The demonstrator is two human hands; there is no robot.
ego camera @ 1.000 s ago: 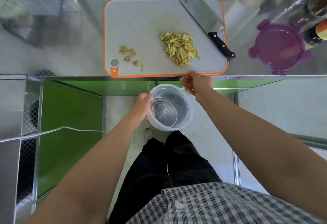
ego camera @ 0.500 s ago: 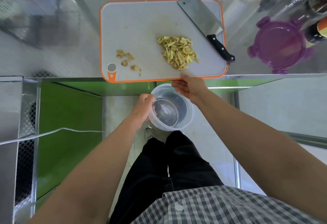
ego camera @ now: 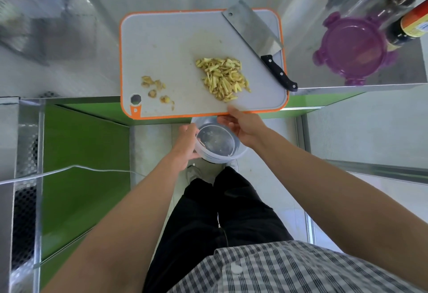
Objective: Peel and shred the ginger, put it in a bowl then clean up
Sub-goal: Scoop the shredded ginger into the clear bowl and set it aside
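Head view. A stainless-steel counter (ego camera: 76,44) carries a white rectangular plastic cutting board (ego camera: 166,42) with an orange rim. The near edge of the cutting board overhangs the counter's front. A round translucent purple lid (ego camera: 352,48) with four tabs lies to the right, beside a dark glass bottle (ego camera: 408,26) with an orange label. A steel cleaver (ego camera: 252,27) with a black riveted handle rests diagonally on the board's right side, its handle end past the board's corner. A clear round plastic bowl (ego camera: 220,151) is held in the air below the overhang. The left hand (ego camera: 185,145) grasps its left rim. The right hand (ego camera: 244,126) clasps the board's near edge, thumb at the rim and fingers beneath. The pile of shredded ginger (ego camera: 223,78) sits on the board just beyond that thumb, not yet in the bowl. Pale peel scraps (ego camera: 155,88) lie near the board's left corner.

Risks, as judged: tipping the board could slide the cleaver off toward the legs, since it lies loose near the edge. Shreds could miss the bowl if it sits off-centre under the rim. Scraps could fall in with them.

Count: one board, one lid, one bottle, one cleaver, one bowl, one ginger pile, several scrap clumps, two hands.
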